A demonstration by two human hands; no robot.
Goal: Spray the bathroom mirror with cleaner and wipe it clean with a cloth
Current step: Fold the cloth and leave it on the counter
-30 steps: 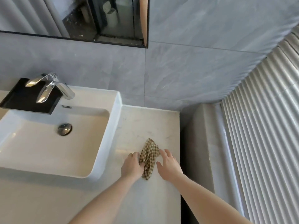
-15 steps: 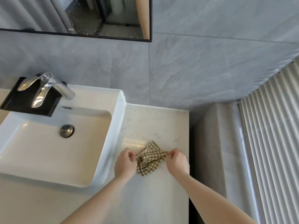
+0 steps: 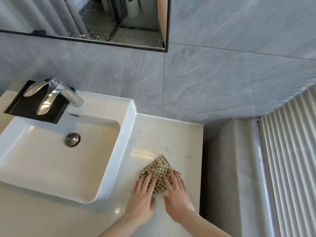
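A brown-and-cream checked cloth (image 3: 159, 170) lies spread on the pale marble counter (image 3: 167, 132) to the right of the sink. My left hand (image 3: 142, 199) and my right hand (image 3: 177, 197) rest flat on its near half, fingers spread, palms down, pressing it onto the counter. The black-framed mirror (image 3: 95, 17) hangs on the grey tiled wall at the top left; droplets or streaks show along its lower part. No spray bottle is in view.
A white rectangular basin (image 3: 56, 156) with a chrome tap (image 3: 56, 93) and a black tray (image 3: 18, 106) fills the left. The counter ends at a dark gap on the right, beside a grey ledge (image 3: 227, 168) and ribbed white blinds (image 3: 290, 159).
Half a second ago both hands pinched the cloth's sides and pulled it apart. Now they have let go and lie flat on the spread cloth. The view has tilted slightly.
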